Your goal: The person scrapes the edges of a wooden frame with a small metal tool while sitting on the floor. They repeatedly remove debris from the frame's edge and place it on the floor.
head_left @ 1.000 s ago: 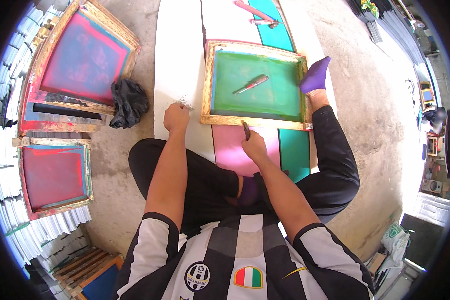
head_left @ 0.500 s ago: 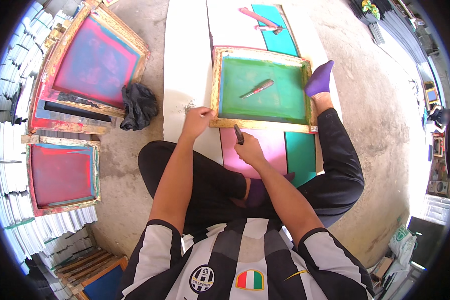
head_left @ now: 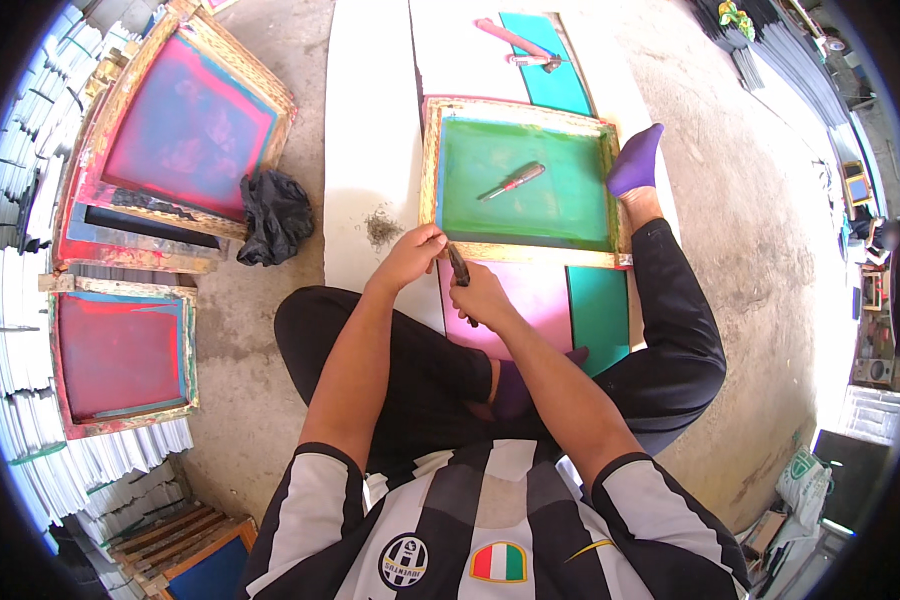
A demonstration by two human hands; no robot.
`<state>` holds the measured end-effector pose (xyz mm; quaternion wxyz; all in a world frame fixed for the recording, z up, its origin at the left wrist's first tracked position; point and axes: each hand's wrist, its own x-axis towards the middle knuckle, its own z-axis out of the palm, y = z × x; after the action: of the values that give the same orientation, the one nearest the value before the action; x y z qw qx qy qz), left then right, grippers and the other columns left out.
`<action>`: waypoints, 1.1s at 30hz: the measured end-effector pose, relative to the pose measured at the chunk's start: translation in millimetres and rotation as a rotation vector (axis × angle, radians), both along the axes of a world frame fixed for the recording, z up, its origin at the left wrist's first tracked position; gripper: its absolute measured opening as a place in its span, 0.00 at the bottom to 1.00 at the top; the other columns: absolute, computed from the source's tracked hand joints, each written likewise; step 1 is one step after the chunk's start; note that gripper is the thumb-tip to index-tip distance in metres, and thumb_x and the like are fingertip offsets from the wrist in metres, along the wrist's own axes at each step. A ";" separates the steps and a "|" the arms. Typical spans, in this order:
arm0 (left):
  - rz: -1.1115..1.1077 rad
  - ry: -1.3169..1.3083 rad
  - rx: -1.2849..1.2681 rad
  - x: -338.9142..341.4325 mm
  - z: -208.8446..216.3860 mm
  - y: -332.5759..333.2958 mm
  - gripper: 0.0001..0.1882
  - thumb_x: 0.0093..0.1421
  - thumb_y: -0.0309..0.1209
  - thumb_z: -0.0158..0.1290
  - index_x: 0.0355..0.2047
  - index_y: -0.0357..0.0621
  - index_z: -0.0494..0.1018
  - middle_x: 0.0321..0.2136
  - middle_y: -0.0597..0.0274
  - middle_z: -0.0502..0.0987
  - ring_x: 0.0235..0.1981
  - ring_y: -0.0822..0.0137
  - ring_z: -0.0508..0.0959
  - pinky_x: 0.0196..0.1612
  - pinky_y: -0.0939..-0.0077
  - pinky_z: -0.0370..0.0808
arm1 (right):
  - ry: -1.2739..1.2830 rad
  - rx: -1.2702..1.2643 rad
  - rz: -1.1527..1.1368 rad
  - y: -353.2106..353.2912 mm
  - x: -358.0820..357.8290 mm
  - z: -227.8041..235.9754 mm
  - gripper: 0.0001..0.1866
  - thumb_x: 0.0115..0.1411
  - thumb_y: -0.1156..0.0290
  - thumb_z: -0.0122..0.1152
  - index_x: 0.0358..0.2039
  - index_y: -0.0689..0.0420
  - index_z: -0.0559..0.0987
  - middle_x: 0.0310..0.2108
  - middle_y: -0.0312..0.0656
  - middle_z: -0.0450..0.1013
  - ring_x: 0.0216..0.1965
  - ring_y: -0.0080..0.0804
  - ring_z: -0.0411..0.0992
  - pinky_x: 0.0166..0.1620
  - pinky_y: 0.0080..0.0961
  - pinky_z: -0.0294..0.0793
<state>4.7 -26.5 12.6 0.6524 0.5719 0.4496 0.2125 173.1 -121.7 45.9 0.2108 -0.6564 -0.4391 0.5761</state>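
Bright overall; white board (head_left: 370, 120) left of green-meshed frame (head_left: 530, 253) washed out; glare far right; stacks (head_left: 8, 300) far left fisheye-bent; corners black.

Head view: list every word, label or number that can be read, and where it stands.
Oval black-and-white badge on the striped shirt: lettering present, not copied here.
Green, white and red shield patch, same shirt: no lettering to make out.
White sack, right edge: green mark, too small to read.
Dark tool in the right hand: no readable text.

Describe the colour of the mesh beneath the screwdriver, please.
The mesh is mostly green, clearest in the head view.
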 end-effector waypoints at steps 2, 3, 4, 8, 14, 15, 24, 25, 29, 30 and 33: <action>-0.023 -0.006 0.004 1.3 -2.4 1.2 0.10 0.73 0.33 0.51 0.40 0.38 0.74 0.28 0.65 0.76 0.23 0.75 0.72 0.26 0.75 0.70 | 0.017 0.008 -0.001 0.2 1.4 0.0 0.11 0.60 0.68 0.56 0.39 0.62 0.74 0.24 0.46 0.76 0.21 0.35 0.78 0.25 0.35 0.78; -0.011 -0.006 0.012 1.8 -3.7 1.0 0.10 0.73 0.33 0.50 0.40 0.39 0.74 0.28 0.65 0.76 0.23 0.76 0.72 0.26 0.76 0.70 | 0.025 0.012 -0.002 0.2 2.1 0.0 0.11 0.61 0.68 0.56 0.39 0.63 0.74 0.25 0.46 0.76 0.21 0.35 0.78 0.26 0.35 0.79; 0.002 -0.007 0.021 2.3 -6.5 0.7 0.10 0.73 0.33 0.50 0.40 0.39 0.74 0.28 0.66 0.75 0.23 0.76 0.71 0.26 0.77 0.69 | 0.071 0.012 -0.023 0.2 3.1 -1.5 0.11 0.62 0.68 0.55 0.39 0.63 0.74 0.25 0.46 0.76 0.22 0.35 0.78 0.27 0.35 0.79; 0.126 0.048 0.016 1.0 -21.6 6.5 0.12 0.72 0.35 0.52 0.40 0.37 0.76 0.29 0.60 0.80 0.25 0.66 0.77 0.31 0.69 0.74 | 0.080 -0.031 -0.135 -2.5 12.3 -17.7 0.13 0.64 0.66 0.55 0.40 0.65 0.75 0.24 0.46 0.76 0.22 0.36 0.78 0.30 0.36 0.80; 0.531 0.730 0.233 -23.7 -24.7 23.6 0.16 0.68 0.42 0.55 0.45 0.41 0.80 0.41 0.48 0.85 0.45 0.45 0.83 0.49 0.50 0.77 | -0.274 -0.090 -0.155 -10.6 54.6 -43.9 0.17 0.61 0.66 0.54 0.35 0.73 0.77 0.24 0.59 0.78 0.27 0.50 0.81 0.32 0.46 0.80; 0.557 0.777 0.201 -24.1 -21.8 24.9 0.16 0.68 0.42 0.55 0.45 0.42 0.80 0.41 0.49 0.85 0.46 0.46 0.83 0.49 0.51 0.78 | -0.284 -0.110 -0.155 -12.0 58.0 -44.4 0.17 0.61 0.66 0.54 0.34 0.73 0.77 0.24 0.59 0.78 0.26 0.51 0.81 0.31 0.47 0.80; 0.577 0.883 0.108 -17.8 -7.6 24.9 0.17 0.65 0.44 0.58 0.44 0.45 0.82 0.42 0.51 0.85 0.46 0.49 0.84 0.49 0.54 0.79 | -0.321 -0.176 -0.145 -5.2 63.7 -44.2 0.16 0.60 0.71 0.52 0.33 0.76 0.77 0.22 0.59 0.77 0.21 0.51 0.80 0.24 0.46 0.78; 0.544 0.847 0.132 -17.4 -10.2 24.8 0.17 0.64 0.43 0.59 0.44 0.44 0.82 0.42 0.50 0.85 0.46 0.48 0.84 0.50 0.55 0.79 | -0.315 -0.194 -0.139 -3.0 62.5 -40.9 0.16 0.60 0.71 0.52 0.33 0.76 0.77 0.22 0.59 0.77 0.21 0.50 0.79 0.23 0.45 0.78; 0.370 0.734 0.268 -5.9 -15.0 19.4 0.16 0.64 0.42 0.59 0.43 0.46 0.84 0.39 0.53 0.86 0.44 0.50 0.85 0.48 0.56 0.80 | -0.311 -0.239 -0.118 3.3 58.2 -25.2 0.16 0.60 0.72 0.51 0.34 0.78 0.76 0.22 0.58 0.76 0.18 0.46 0.78 0.20 0.42 0.78; 0.363 0.715 0.281 -3.5 -16.8 17.7 0.16 0.64 0.42 0.58 0.43 0.45 0.84 0.39 0.53 0.86 0.44 0.50 0.84 0.48 0.56 0.80 | -0.316 -0.252 -0.130 5.0 56.6 -21.0 0.16 0.61 0.72 0.50 0.35 0.77 0.76 0.22 0.58 0.76 0.18 0.46 0.78 0.20 0.42 0.78; 0.347 0.673 0.292 2.9 -19.2 13.2 0.17 0.64 0.42 0.58 0.44 0.43 0.84 0.40 0.49 0.85 0.44 0.48 0.84 0.48 0.56 0.79 | -0.334 -0.279 -0.154 7.5 51.7 -13.3 0.15 0.62 0.72 0.50 0.37 0.76 0.76 0.23 0.57 0.77 0.18 0.44 0.78 0.20 0.41 0.78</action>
<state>7.6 -13.3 -6.6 0.3351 0.6118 0.6929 0.1821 224.9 -114.2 32.7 0.0857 -0.7969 -0.3329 0.4968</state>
